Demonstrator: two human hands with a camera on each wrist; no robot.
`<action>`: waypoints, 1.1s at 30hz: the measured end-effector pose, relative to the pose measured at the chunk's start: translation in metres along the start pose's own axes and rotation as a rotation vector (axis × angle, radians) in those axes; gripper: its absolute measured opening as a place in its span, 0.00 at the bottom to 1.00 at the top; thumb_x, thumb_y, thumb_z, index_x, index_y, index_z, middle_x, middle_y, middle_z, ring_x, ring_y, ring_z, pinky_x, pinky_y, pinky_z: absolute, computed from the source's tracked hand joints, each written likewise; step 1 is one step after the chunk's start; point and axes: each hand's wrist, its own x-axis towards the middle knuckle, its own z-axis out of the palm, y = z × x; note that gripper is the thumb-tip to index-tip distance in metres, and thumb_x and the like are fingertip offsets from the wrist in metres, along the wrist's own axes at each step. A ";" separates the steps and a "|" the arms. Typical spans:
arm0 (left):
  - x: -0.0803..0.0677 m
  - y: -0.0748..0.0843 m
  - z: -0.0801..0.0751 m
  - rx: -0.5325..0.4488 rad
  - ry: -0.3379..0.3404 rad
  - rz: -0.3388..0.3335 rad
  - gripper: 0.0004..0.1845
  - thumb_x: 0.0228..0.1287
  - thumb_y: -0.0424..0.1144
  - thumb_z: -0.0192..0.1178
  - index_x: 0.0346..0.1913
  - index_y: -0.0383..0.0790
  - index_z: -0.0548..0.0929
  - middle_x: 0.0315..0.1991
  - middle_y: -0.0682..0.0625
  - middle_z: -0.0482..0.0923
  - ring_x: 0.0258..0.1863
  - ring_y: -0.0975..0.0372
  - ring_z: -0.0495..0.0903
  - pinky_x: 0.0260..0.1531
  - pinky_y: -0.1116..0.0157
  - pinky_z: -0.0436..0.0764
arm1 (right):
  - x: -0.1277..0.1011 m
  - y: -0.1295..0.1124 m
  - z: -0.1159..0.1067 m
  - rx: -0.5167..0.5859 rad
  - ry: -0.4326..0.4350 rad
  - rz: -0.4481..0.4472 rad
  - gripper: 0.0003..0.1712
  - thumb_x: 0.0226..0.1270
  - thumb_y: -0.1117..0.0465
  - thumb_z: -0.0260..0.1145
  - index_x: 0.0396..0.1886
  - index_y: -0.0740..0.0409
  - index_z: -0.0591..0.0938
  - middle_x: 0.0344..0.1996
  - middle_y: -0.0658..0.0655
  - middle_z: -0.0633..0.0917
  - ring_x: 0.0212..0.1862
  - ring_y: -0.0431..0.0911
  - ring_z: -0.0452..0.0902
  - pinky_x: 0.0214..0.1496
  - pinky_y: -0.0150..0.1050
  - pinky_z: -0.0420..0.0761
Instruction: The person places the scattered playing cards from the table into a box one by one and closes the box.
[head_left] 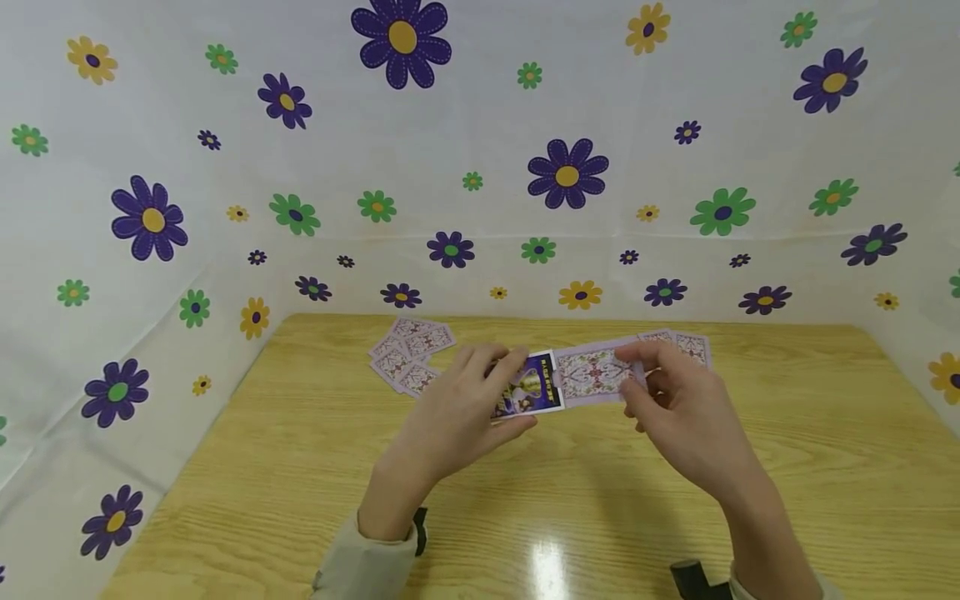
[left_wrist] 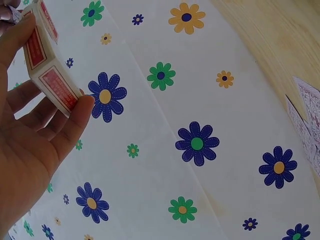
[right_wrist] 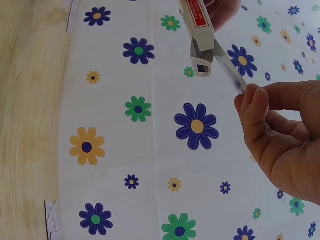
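Note:
Above the table, my left hand (head_left: 461, 408) grips a card box (head_left: 536, 387) with a dark blue printed face and a gold trophy on it. In the left wrist view the box (left_wrist: 56, 87) shows white sides with red panels, fingers and thumb on its edges. My right hand (head_left: 682, 408) pinches the outer end of playing cards (head_left: 585, 375) with a floral back. Those cards (right_wrist: 230, 67) reach to the box's open end in the right wrist view, beside a hanging flap (right_wrist: 201, 66). How many cards are pinched I cannot tell.
Several playing cards (head_left: 397, 358) lie spread on the wooden table (head_left: 300, 500) at the back left. More cards (head_left: 693, 346) lie at the back right, partly behind my right hand. A white flowered cloth (head_left: 480, 125) stands behind the table and at its sides.

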 end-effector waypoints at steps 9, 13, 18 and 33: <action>0.001 0.003 0.001 0.001 -0.012 -0.003 0.37 0.59 0.54 0.70 0.65 0.37 0.73 0.54 0.43 0.75 0.51 0.54 0.75 0.46 0.62 0.82 | 0.001 0.001 0.007 0.071 0.033 -0.054 0.18 0.68 0.75 0.60 0.57 0.63 0.77 0.35 0.59 0.83 0.27 0.46 0.80 0.28 0.36 0.84; 0.002 0.003 0.001 -0.005 -0.013 -0.006 0.37 0.59 0.54 0.70 0.66 0.37 0.73 0.54 0.43 0.75 0.51 0.54 0.75 0.45 0.62 0.81 | 0.000 0.000 0.011 0.134 0.078 -0.086 0.23 0.66 0.76 0.62 0.60 0.64 0.74 0.35 0.61 0.82 0.27 0.44 0.82 0.29 0.38 0.85; 0.001 0.004 0.001 -0.009 -0.008 -0.003 0.37 0.59 0.53 0.71 0.66 0.37 0.73 0.54 0.43 0.75 0.51 0.54 0.75 0.45 0.62 0.81 | 0.000 -0.002 0.015 0.163 0.106 -0.083 0.25 0.65 0.77 0.63 0.61 0.65 0.72 0.37 0.62 0.83 0.28 0.45 0.83 0.30 0.38 0.86; 0.001 0.002 0.002 -0.010 -0.003 -0.016 0.38 0.58 0.53 0.72 0.66 0.36 0.73 0.54 0.42 0.75 0.50 0.54 0.75 0.41 0.63 0.82 | 0.000 0.000 0.023 0.182 0.105 -0.102 0.23 0.70 0.73 0.60 0.63 0.61 0.74 0.34 0.59 0.83 0.28 0.45 0.82 0.31 0.38 0.86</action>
